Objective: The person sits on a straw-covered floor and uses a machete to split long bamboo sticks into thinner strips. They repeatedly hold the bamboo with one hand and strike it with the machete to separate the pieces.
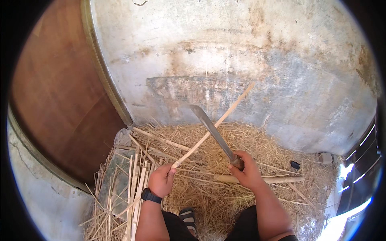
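My left hand [161, 179], with a dark watch on its wrist, is closed round the lower end of a long pale wooden strip [231, 107], probably split bamboo. The strip slants up and to the right toward the wall. In my right hand [246, 170] is the handle of a machete [213, 130], its grey blade pointing up and to the left. Blade and strip cross in the view near the strip's middle; whether they touch I cannot tell. Below my right hand a thicker pale pole [277, 180] lies on the straw.
Straw and shavings [237, 140] cover the ground. Several split strips [134, 180] are piled at my left, beside a grey slab [119, 176]. A stained wall [201, 60] rises ahead, a brown door [64, 88] stands left. A small black object [295, 165] lies at right, near a grey block [325, 158].
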Motion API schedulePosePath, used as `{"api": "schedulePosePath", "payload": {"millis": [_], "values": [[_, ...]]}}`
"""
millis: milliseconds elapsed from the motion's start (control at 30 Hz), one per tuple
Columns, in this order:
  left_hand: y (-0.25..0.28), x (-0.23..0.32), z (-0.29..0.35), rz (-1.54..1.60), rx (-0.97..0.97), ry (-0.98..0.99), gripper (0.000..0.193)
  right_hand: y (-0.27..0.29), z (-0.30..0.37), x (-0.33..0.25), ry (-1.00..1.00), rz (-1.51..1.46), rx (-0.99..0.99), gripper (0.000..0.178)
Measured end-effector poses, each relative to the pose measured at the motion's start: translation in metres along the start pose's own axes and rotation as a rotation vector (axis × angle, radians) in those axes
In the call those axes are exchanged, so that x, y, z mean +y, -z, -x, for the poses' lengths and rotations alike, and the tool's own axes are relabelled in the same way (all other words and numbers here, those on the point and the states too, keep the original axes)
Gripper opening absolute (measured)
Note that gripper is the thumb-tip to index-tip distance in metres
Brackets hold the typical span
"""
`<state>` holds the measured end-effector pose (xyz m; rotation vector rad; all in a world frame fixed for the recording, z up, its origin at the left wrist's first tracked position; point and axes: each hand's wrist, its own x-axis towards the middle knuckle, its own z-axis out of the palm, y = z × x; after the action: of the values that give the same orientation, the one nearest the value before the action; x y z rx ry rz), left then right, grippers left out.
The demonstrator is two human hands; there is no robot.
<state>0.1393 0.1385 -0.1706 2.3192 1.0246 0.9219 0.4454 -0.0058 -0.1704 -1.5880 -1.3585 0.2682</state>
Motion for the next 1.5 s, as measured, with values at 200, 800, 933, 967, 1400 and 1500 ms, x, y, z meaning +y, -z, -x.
{"api": "schedulePosePath", "payload": {"millis": [200,800,933,967,1400,1500], "values": [[0.008,0.010,0.000,0.037,-0.087,0.044,0.036,0.015,0.002,-0.025,-0.174,0.241,-0.066,0.050],[0.009,0.030,0.007,-0.014,-0.120,0.063,0.044,0.027,0.003,-0.033,-0.225,0.428,-0.115,0.043],[-0.006,0.032,0.005,-0.028,-0.158,0.055,0.044,0.021,0.005,-0.024,-0.166,0.505,-0.110,0.033],[-0.010,0.033,0.003,-0.008,-0.174,0.033,0.044,0.019,0.008,-0.022,-0.136,0.527,-0.136,0.031],[-0.020,0.042,0.003,-0.039,-0.189,-0.032,0.041,0.039,0.006,-0.010,-0.087,0.575,-0.195,0.022],[-0.019,0.041,0.001,-0.102,-0.138,-0.066,0.041,0.061,-0.006,0.014,-0.244,0.425,-0.045,0.019]]}}
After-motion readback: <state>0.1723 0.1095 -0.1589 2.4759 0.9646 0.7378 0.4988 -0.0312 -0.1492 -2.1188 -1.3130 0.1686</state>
